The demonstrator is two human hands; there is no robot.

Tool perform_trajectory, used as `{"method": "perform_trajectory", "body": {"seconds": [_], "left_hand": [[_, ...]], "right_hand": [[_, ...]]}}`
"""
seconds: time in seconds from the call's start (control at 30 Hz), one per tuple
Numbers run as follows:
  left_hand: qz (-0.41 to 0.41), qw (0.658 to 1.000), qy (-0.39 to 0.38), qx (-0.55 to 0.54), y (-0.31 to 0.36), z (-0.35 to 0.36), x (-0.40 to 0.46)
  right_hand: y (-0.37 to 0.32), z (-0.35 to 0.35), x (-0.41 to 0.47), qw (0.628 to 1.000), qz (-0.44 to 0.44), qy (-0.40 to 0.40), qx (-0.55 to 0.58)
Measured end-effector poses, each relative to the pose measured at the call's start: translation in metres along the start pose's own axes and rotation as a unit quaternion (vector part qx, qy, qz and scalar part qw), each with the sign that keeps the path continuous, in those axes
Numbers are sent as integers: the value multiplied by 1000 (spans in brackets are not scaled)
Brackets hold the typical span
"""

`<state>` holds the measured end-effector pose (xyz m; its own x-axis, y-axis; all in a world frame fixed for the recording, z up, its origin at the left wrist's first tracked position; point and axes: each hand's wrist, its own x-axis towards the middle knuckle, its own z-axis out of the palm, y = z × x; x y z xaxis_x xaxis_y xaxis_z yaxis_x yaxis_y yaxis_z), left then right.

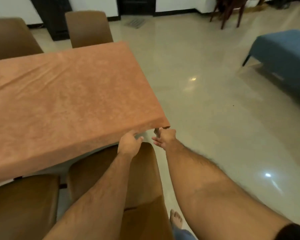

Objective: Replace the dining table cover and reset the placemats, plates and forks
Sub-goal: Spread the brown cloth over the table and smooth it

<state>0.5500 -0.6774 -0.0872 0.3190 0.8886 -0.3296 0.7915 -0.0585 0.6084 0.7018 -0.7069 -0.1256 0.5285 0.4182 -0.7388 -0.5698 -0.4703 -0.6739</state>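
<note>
head view: both arms outstretched, left hand (129, 143) and right hand (164, 138) pinching table cover (68, 94) corner.

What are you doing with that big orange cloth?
A person is fitting the orange table cover over the dining table. Both hands are at its near corner: the left hand holds the hanging edge and the right hand pinches the corner tip. The cover lies mostly flat, with a few wrinkles. No placemats, plates or forks are on it yet. Brown chairs stand around.
</note>
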Motion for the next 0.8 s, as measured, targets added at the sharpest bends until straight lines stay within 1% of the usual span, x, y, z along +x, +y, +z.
{"method": "perform_trajectory", "body": {"seconds": [0.07, 0.17, 0.23, 0.3, 0.4, 0.57, 0.8], "left_hand": [[-38, 999, -6, -33, 3, 23, 15], [-96, 992, 7, -84, 7, 49, 28], [-125, 987, 8, -104, 8, 58, 30], [-147, 983, 7, -111, 11, 66, 30], [-174, 980, 7, -102, 20, 72, 26], [-148, 989, -11, -24, 47, 78, 20], [-148, 988, -37, -2, 61, 84, 15]], "right_hand": [[-9, 3, 35, 998, 12, -22, 59], [-25, 5, 72, 985, 50, -36, 159], [-30, 5, 84, 980, 59, -46, 183], [-30, 2, 94, 985, 62, -42, 155], [-18, -9, 99, 992, 71, 0, 106], [0, -32, 90, 997, 54, 23, 45], [13, -48, 86, 997, 53, 35, -34]]}}
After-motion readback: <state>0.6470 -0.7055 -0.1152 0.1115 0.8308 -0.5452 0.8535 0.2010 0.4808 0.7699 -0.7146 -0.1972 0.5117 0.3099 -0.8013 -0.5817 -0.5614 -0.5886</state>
